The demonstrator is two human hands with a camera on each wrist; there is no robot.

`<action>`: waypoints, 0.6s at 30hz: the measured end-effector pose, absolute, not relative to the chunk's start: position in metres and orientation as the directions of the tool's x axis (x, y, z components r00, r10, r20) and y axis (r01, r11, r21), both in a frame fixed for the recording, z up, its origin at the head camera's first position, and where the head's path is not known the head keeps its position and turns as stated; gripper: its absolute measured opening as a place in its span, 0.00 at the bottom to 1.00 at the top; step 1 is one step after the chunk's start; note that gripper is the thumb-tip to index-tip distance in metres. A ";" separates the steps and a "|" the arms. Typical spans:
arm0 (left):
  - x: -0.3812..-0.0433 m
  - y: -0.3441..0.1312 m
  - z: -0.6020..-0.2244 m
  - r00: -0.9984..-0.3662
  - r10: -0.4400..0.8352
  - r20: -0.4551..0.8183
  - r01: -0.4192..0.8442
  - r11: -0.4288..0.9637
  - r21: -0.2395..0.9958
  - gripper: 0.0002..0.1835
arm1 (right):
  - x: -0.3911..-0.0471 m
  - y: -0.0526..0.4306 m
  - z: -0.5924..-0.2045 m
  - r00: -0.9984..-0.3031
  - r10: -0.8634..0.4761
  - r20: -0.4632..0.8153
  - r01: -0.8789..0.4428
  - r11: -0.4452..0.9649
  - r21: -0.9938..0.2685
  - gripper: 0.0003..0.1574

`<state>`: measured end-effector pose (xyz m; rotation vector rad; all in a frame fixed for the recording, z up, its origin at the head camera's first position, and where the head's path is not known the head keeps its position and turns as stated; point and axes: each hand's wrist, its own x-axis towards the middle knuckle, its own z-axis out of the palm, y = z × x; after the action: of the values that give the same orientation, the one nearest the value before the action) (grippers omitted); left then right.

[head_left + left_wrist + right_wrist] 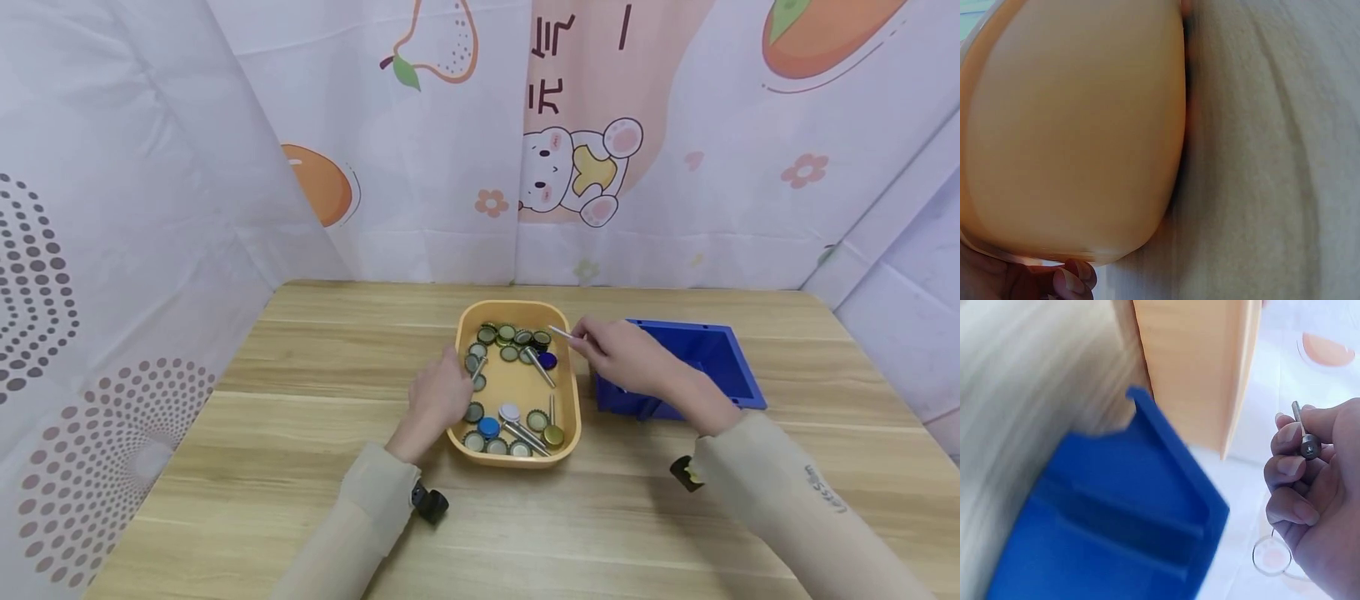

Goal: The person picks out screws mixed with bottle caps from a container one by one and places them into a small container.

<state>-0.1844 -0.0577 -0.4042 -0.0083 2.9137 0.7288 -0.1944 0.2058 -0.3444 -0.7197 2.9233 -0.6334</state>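
Screw [561, 332] pinched in my right hand [628, 353] hangs above the right rim of the orange tray [513, 387], long axis pointing inward.

Head view: bright, flat, diffuse light, looks overhead; mostly sharp. Soft shadow toward the table's [300, 392] near edge, beside the right sleeve [780, 492]. Left wrist: dimmer, low contrast, tabletop smeared, dark shadow along the tray's [1079, 137] base. Right wrist: blue bin [1116, 550] and tabletop blurred; curtain [1247, 512] washed out; right hand [1319, 481] and bolt [1309, 447] crisper.
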 end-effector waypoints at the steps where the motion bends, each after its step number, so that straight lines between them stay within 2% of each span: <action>1: -0.184 -0.058 -0.404 -0.990 0.031 -0.135 -0.037 0.882 0.469 0.16 | -0.195 0.209 -0.343 -0.892 -0.450 0.036 -0.425 0.811 -0.403 0.14; 6: -0.184 -0.058 -0.404 -0.990 0.034 -0.134 -0.033 0.881 0.471 0.17 | -0.195 0.222 -0.339 -0.902 -0.427 0.067 -0.421 0.834 -0.358 0.14; 18: -0.184 -0.058 -0.403 -0.989 0.029 -0.143 -0.043 0.880 0.474 0.18 | -0.197 0.245 -0.341 -0.936 -0.350 0.030 -0.344 0.893 -0.289 0.14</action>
<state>-0.1839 -0.0575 -0.4026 -0.0105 2.9032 0.7371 -0.1966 0.2447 -0.3407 -0.5562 3.0347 -0.4576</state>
